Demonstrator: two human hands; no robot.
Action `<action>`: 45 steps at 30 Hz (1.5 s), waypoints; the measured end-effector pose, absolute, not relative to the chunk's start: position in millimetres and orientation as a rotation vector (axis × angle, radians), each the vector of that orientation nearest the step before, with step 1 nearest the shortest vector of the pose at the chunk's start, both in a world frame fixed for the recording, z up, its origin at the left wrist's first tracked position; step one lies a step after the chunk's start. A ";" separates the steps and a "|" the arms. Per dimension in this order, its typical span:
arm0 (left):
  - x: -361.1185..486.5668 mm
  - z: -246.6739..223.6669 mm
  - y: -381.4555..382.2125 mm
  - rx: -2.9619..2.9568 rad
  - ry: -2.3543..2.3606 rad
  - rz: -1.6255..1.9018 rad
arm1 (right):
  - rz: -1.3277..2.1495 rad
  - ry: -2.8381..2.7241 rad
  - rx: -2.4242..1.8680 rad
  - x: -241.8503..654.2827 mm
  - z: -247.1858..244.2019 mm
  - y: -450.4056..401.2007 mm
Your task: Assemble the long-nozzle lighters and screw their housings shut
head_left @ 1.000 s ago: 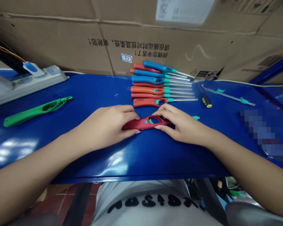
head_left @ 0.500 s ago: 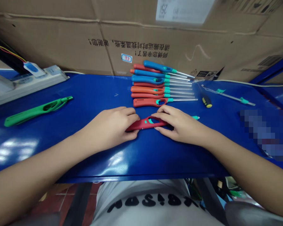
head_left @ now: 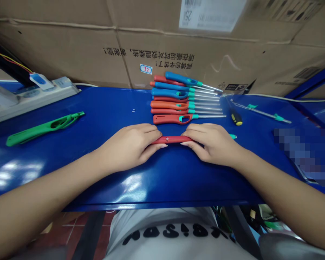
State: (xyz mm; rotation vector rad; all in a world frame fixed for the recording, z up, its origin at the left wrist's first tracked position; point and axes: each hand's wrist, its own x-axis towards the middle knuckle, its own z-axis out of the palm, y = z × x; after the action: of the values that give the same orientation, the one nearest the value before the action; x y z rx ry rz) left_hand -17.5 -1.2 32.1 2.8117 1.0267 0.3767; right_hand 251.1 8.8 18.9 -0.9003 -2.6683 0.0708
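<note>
A red utility lighter body (head_left: 172,139) lies edge-on between my hands, low on the blue table, so its side opening is hidden. My left hand (head_left: 128,147) grips its left end, and my right hand (head_left: 212,143) grips its right end. A small teal tip (head_left: 233,136) shows beyond my right fingers. Just beyond my hands is a row of several blue, red and orange long-nosed lighters with teal collars and metal tubes. The nearest is a red lighter (head_left: 168,119).
A green lighter shell (head_left: 43,129) lies to the left on the blue table (head_left: 103,108). To the right are a yellow-and-black screwdriver (head_left: 236,117) and a thin metal rod with teal parts (head_left: 268,115). A power strip (head_left: 34,99) sits back left, and cardboard boxes (head_left: 70,54) form the back.
The red lighter body has rolled from showing its flat side and oval opening to lying edge-on. My hands have closed around it, and the teal tip has shifted slightly right.
</note>
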 end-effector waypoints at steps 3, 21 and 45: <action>-18.4 32.5 -0.4 2.799 1.017 0.439 | 0.016 -2.651 -0.918 251.4 20.0 8.4; -32.4 39.0 15.5 2.826 0.951 0.530 | -0.037 -2.574 -0.943 261.1 30.3 17.8; -33.9 29.1 12.2 3.017 0.921 0.557 | 0.399 -2.575 -1.022 259.7 32.6 13.9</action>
State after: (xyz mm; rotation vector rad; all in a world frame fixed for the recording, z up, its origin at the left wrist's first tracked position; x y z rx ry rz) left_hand -33.9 12.2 29.1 3.0168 0.9207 0.5572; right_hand 259.7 13.9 32.6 -1.0222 -2.5745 0.3989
